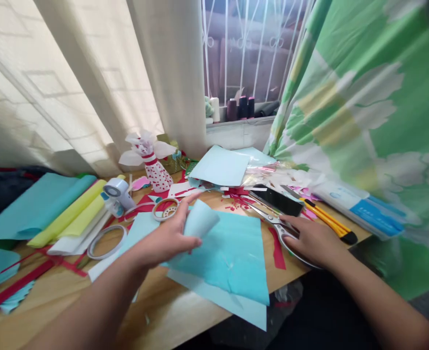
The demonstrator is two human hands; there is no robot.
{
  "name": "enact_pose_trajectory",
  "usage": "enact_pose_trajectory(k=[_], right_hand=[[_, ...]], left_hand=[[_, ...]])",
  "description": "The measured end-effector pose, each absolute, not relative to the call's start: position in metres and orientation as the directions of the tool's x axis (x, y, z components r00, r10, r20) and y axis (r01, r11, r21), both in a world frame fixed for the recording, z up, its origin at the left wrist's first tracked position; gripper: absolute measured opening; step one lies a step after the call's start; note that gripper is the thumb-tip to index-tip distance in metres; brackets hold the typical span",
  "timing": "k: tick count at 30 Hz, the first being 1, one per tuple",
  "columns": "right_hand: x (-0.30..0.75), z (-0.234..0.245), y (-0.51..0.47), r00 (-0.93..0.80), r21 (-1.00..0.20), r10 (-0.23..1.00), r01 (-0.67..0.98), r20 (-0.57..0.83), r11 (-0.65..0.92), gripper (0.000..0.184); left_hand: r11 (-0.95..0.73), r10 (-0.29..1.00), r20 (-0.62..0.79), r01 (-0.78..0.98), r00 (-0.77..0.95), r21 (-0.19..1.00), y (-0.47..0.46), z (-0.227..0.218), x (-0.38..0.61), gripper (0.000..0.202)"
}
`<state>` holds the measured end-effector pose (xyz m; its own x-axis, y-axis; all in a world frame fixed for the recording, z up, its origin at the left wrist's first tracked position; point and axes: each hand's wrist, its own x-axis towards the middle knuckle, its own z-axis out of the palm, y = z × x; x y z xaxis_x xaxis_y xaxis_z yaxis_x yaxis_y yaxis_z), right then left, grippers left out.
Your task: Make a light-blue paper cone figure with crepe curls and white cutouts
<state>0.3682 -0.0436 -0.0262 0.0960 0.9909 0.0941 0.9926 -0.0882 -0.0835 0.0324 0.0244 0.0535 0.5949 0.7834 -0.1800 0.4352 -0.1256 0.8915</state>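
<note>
My left hand (pixel 174 231) is closed round a small piece of pale blue paper curled into a cone (pixel 201 219), held above the table. Beneath it lie overlapping blue sheets (pixel 232 253), the lowest one reaching past the table's front edge. My right hand (pixel 311 238) has its fingers on the handles of a pair of scissors (pixel 269 217), whose blades point to the back left. Just behind the scissors rests a black phone (pixel 278 199). A red paper strip (pixel 277 250) lies between the blue sheets and the scissors.
Tape rolls (pixel 107 241), a white device (pixel 119 190) and rolled coloured sheets (pixel 64 209) lie on the left. A red-and-white wrapped cone (pixel 157 172) stands at the back. A yellow utility knife (pixel 327 219) and a blue-and-white pack (pixel 360 206) are right. Red scraps lie centrally.
</note>
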Motion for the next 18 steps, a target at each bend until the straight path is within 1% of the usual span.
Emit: enact_pose_trajectory(k=[2,4,6,7,8,9,10,13,15,18], right_hand=[[0.37,-0.029,-0.041,0.096,-0.095,0.992,0.992,0.087,-0.088,0.046],[0.372,-0.031,-0.04,0.095,-0.108,0.993,0.99,0.076,-0.086,0.045],[0.373,-0.034,-0.041,0.093,-0.122,0.993,0.989,0.068,-0.084,0.044],[0.373,-0.035,-0.041,0.094,-0.129,0.993,0.988,0.066,-0.085,0.044],[0.373,-0.036,-0.042,0.097,-0.134,0.993,0.987,0.066,-0.087,0.044],[0.374,-0.036,-0.042,0.101,-0.139,0.993,0.986,0.067,-0.091,0.044],[0.374,-0.037,-0.043,0.105,-0.145,0.992,0.985,0.069,-0.094,0.043],[0.374,-0.039,-0.044,0.108,-0.157,0.99,0.983,0.088,-0.093,0.043],[0.376,-0.04,-0.044,0.095,-0.164,0.99,0.983,0.101,-0.077,0.042],[0.378,-0.042,-0.043,0.074,-0.183,0.991,0.982,0.109,-0.053,0.042]], left_hand=[[-0.292,0.804,-0.207,0.674,0.557,0.679,0.049,0.071,0.032,0.092],[-0.417,0.783,-0.291,0.811,0.55,0.41,0.076,0.087,0.038,0.095],[-0.539,0.739,-0.41,0.834,0.535,0.117,0.102,0.098,0.051,0.093],[-0.584,0.719,-0.481,0.811,0.502,-0.026,0.114,0.101,0.06,0.091],[-0.591,0.717,-0.506,0.802,0.479,-0.079,0.125,0.102,0.069,0.091],[-0.6,0.712,-0.522,0.793,0.469,-0.105,0.134,0.103,0.078,0.092],[-0.608,0.703,-0.542,0.785,0.46,-0.122,0.142,0.102,0.087,0.093],[-0.615,0.682,-0.596,0.773,0.424,-0.154,0.158,0.096,0.111,0.085],[-0.612,0.674,-0.626,0.772,0.392,-0.174,0.166,0.094,0.123,0.072],[-0.614,0.666,-0.648,0.765,0.37,-0.194,0.175,0.094,0.135,0.043]])
